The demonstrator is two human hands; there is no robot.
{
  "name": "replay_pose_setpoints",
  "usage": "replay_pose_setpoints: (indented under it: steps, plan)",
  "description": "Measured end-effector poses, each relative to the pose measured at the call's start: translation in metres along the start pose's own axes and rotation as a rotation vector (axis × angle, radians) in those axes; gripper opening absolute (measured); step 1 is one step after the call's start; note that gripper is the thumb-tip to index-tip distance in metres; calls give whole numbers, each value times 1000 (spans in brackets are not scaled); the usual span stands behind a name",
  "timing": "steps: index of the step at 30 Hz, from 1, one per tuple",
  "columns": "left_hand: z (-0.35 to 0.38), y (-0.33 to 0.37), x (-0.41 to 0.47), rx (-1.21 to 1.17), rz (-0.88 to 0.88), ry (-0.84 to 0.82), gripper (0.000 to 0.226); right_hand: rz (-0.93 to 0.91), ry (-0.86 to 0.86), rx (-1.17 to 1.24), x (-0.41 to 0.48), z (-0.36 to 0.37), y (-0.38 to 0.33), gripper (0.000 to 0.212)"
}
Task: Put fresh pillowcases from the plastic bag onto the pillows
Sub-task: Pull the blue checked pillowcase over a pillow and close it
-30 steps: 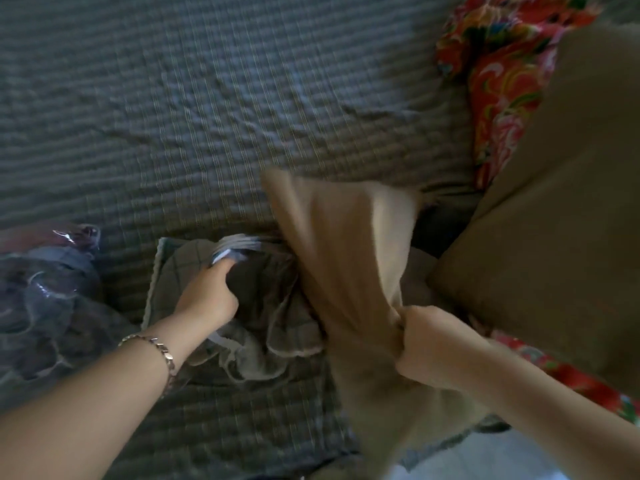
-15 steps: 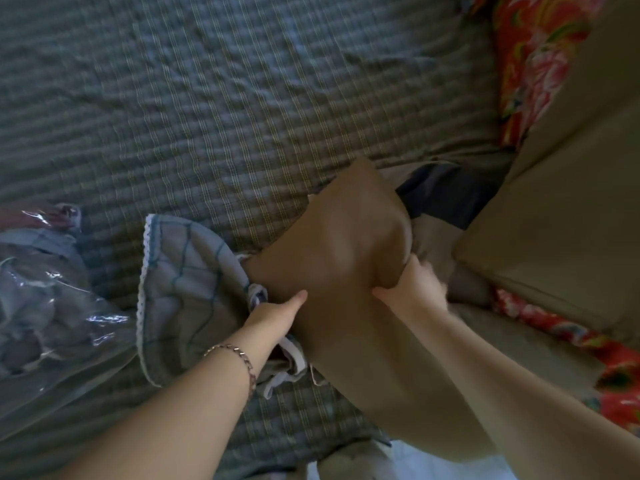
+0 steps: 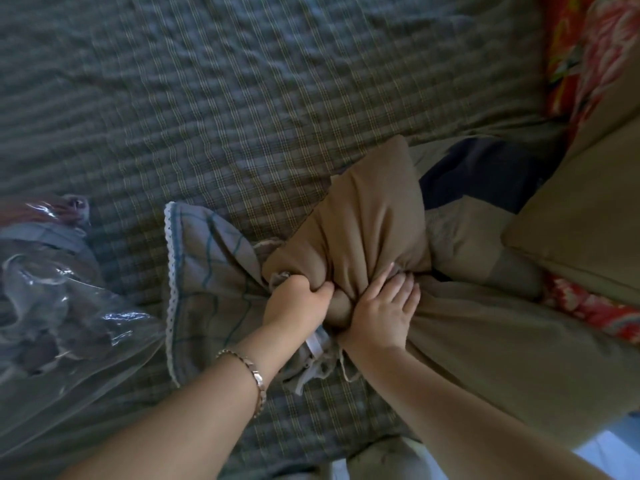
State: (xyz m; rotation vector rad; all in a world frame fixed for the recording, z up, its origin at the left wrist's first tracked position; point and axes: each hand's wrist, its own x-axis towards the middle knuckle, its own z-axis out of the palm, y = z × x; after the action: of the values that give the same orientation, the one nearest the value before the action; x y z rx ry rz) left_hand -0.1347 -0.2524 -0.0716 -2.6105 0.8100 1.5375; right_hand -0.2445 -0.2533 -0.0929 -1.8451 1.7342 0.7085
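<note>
1. Centre of frame: tan pillow (image 3: 374,216) on the checked bedspread (image 3: 242,98), pinched into a narrow waist where the hands meet.
2. Left hand (image 3: 298,301): fist-tight on that waist, right at the mouth of the lace-edged pillowcase (image 3: 207,271) lying flat to its left.
3. Right hand (image 3: 384,306): against the left, fingers bent into the gathered tan cloth, clutching it.
4. Done, by the look of things: one case out of the plastic bag (image 3: 52,306) at the left edge, more fabric seemingly inside.
5. Left: pillow not yet in the case, feeding-in probably only starting.
6. After that, likely the second pillow (image 3: 588,220) at the right edge, same tan, no fresh case visible.
</note>
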Motion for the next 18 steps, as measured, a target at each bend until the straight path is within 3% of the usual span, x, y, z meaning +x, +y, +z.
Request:
replay_pose_setpoints:
  steps: [2,5,8,13,18]
  plan:
    - [-5,-3,-7,19,60,-26,43,-53,-48,-42,2,-7,7,140]
    - [-24,-18,-17,37,188,6,23,-136,43,-25,8,-28,21,104]
    - [-55,-38,-22,139,143,88,50,-197,72,88,7,-59,38,74]
    - [-124,-50,-32,342,145,245,70,-375,-34,56,-44,-108,73,62]
    - [-160,-31,-45,391,455,157,73,-638,-161,90,-92,-134,90,44]
